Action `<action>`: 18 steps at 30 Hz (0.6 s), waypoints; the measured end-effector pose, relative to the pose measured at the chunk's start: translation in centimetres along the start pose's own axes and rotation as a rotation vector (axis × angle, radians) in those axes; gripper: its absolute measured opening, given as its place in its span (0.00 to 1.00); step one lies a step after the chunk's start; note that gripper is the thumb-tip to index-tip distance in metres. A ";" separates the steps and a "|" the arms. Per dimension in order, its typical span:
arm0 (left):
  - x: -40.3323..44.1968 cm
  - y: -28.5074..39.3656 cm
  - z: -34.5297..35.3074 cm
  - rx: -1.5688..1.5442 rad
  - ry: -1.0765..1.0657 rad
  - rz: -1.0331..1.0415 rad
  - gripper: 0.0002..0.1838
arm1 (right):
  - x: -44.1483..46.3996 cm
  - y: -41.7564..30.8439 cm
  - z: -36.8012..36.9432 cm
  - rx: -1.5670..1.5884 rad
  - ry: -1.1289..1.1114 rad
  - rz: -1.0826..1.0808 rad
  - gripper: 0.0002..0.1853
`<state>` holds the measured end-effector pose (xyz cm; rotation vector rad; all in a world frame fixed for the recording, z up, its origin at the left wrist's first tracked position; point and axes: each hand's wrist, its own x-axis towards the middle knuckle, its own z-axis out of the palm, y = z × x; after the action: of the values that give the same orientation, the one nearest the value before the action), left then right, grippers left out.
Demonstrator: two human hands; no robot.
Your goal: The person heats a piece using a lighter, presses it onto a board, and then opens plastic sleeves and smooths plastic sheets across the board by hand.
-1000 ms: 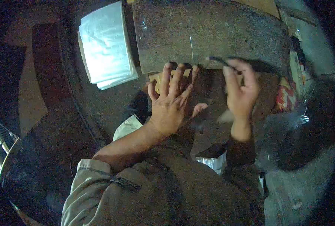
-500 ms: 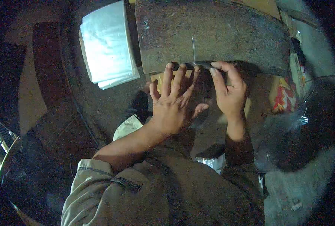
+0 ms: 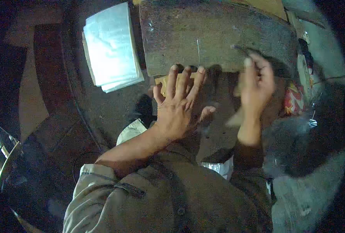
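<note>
My left hand lies palm down with its fingers spread, the fingertips resting at the near edge of a worn dark board. A thin pale stick points away from me across the board, its near end by my left ring and index fingertips; whether they touch it is unclear. To the right, over the board's near edge, my right hand is smeared by motion. From its pinched fingers sticks out a small dark strip, its material too blurred to make out.
Left of the board lies a stack of clear plastic sheets. A yellowish piece shows beneath my left fingers. On the right are a red and yellow wrapper and a dark fuzzy heap.
My right hand has moved right and slightly away from the left hand, carrying the dark strip off the board's near edge by the stick. My left hand has barely moved.
</note>
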<state>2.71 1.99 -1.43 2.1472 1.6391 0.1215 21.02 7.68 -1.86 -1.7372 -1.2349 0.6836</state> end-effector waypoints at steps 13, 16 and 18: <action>-1.1 -0.7 0.1 -0.009 0.017 0.050 0.38 | 3.7 4.5 -2.4 -0.246 0.293 -0.172 0.14; -2.7 -1.4 0.1 -0.059 0.012 0.079 0.35 | -0.7 2.1 -1.8 -0.148 0.236 0.011 0.15; -4.0 -1.9 0.4 -0.013 0.013 0.145 0.33 | -3.9 1.6 -0.9 0.143 0.089 0.232 0.15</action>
<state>-0.07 -1.46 -1.75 2.2579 1.4842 0.1892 21.08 3.50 -3.09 -1.7863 -0.9096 0.7999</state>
